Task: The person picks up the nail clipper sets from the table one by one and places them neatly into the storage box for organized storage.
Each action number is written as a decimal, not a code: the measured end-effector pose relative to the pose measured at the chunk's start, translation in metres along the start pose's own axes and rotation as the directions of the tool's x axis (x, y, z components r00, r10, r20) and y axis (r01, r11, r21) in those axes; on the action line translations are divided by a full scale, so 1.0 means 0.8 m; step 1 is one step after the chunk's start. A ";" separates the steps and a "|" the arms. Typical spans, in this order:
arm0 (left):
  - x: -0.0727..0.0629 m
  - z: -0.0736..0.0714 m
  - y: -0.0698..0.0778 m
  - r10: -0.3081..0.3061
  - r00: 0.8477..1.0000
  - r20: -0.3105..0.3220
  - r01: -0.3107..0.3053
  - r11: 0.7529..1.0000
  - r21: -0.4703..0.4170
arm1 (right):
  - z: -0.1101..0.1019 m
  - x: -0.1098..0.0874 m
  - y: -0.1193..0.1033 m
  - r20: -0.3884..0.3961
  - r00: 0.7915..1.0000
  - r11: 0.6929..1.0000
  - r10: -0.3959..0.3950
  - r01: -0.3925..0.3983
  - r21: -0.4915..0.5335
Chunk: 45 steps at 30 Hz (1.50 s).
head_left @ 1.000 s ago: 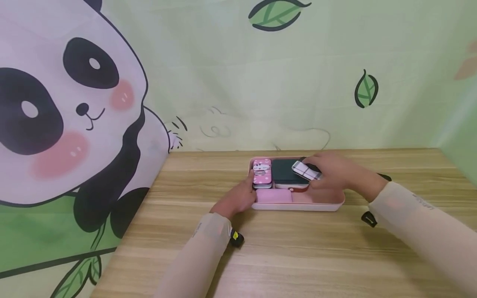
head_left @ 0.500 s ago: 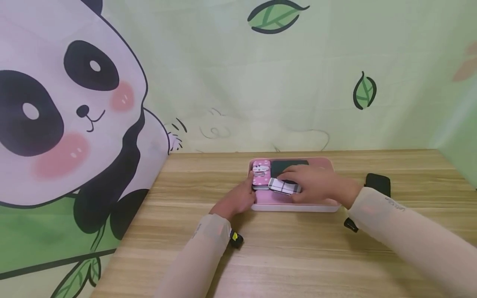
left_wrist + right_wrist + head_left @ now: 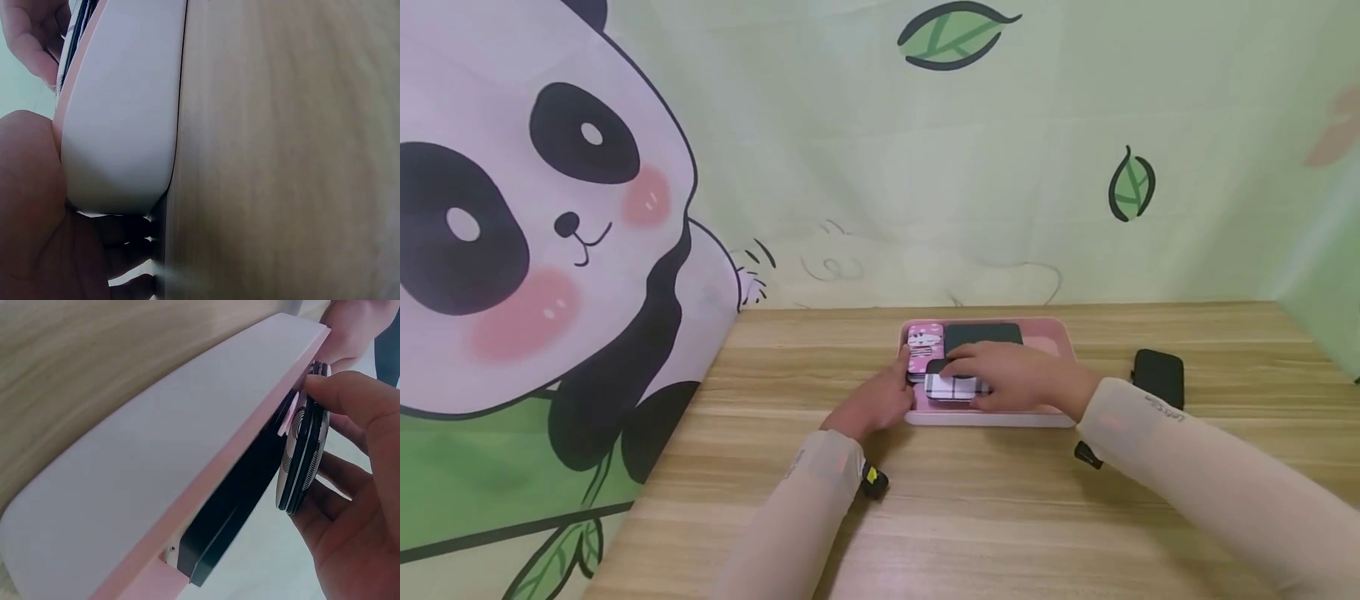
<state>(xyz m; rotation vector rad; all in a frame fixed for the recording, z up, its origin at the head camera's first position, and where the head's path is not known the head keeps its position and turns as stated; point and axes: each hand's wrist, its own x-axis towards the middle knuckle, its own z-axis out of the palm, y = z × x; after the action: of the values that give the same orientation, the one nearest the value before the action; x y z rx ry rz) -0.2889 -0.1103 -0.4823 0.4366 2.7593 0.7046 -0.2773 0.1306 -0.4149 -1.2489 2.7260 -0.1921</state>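
Note:
A shallow pink tray with a white outside [image 3: 992, 420] lies on the table. My left hand [image 3: 874, 402] grips its left end, thumb at the rim and fingers round the outer wall in the left wrist view. Above the tray's front part, my right hand [image 3: 1022, 375] holds a small black-and-white plaid case [image 3: 952, 387] between thumb and fingers; its black edge seam shows in the right wrist view [image 3: 304, 450]. Behind it sit a pink cat-print case [image 3: 925, 340] and a dark green flat box [image 3: 981, 334]. A light pink block [image 3: 928, 405] is mostly covered by the plaid case.
A black pouch [image 3: 1159, 377] lies on the wooden table [image 3: 985, 508] right of the tray, near my right sleeve. A panda-print cloth backdrop [image 3: 865, 167] stands behind the table's far edge.
My right hand has carried the plaid case left and toward me, from over the green box to over the light pink block. The left hand has kept its place on the tray.

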 end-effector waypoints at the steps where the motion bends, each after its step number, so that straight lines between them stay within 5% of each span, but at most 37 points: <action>1: 0.000 0.000 0.000 0.005 1.000 -0.002 -0.005 1.000 0.002 | -0.001 0.000 -0.002 0.002 1.000 1.000 -0.006 0.006 0.009; 22: 0.003 0.001 -0.002 0.005 1.000 0.012 -0.004 0.999 -0.036 | 0.021 0.012 -0.012 0.052 0.993 0.994 -0.110 0.110 -0.009; 45: 0.001 0.003 -0.003 -0.008 1.000 0.007 0.008 0.999 -0.035 | 0.030 0.009 -0.011 0.096 0.989 0.994 -0.113 0.113 0.009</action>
<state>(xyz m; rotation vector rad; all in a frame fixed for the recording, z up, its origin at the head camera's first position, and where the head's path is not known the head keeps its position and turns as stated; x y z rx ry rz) -0.2894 -0.1110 -0.4853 0.4194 2.7368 0.7469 -0.2709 0.1182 -0.4379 -1.3757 2.5753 -0.1437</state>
